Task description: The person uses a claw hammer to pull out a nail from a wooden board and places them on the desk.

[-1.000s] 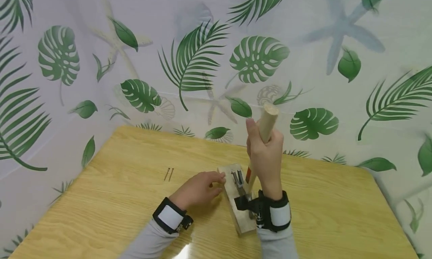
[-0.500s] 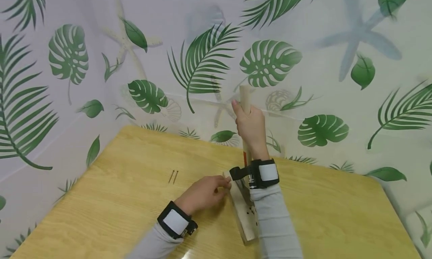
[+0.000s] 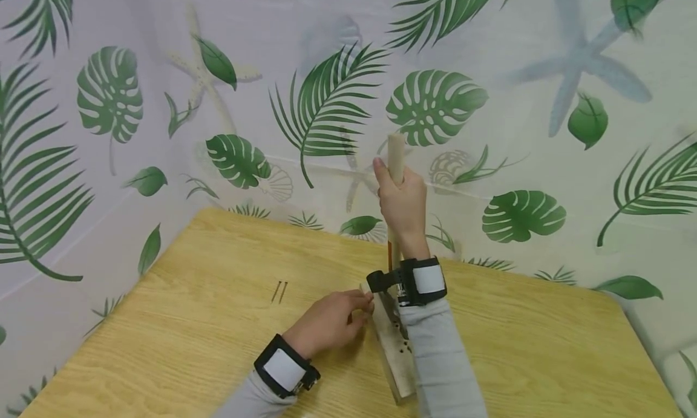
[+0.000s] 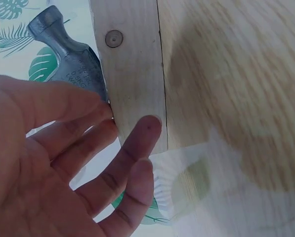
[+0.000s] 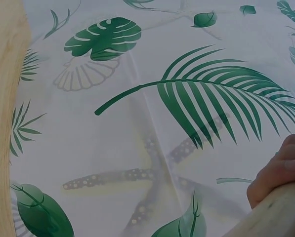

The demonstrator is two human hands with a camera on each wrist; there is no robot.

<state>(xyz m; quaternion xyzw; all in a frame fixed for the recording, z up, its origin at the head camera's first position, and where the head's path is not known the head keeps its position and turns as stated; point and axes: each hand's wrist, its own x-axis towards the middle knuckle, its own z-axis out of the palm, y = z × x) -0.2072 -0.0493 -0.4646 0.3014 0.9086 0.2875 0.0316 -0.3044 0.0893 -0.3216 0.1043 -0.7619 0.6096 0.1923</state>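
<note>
My right hand (image 3: 403, 206) grips the wooden handle of a claw hammer (image 3: 395, 155), its thumb pointing up along the handle. The handle stands nearly upright. In the left wrist view the steel hammer head (image 4: 75, 61) sits at the edge of a pale wooden block (image 4: 130, 74). My sleeve and wrist strap hide much of that contact in the head view. My left hand (image 3: 332, 321) touches the block's left edge near its far end with loosely bent fingers. Several small dark holes mark the block's top (image 3: 400, 369). The right wrist view catches only part of the hand (image 5: 280, 173) and handle (image 5: 273, 215).
Two nails (image 3: 280, 292) lie side by side on the wooden table (image 3: 218, 321), left of my left hand. A leaf-patterned cloth (image 3: 327, 182) rises behind the table's far edge.
My right hand has swung the hammer handle away from me and slightly left, from leaning toward me to nearly upright. It barely moves over the last half second. My left hand stays at the block.
</note>
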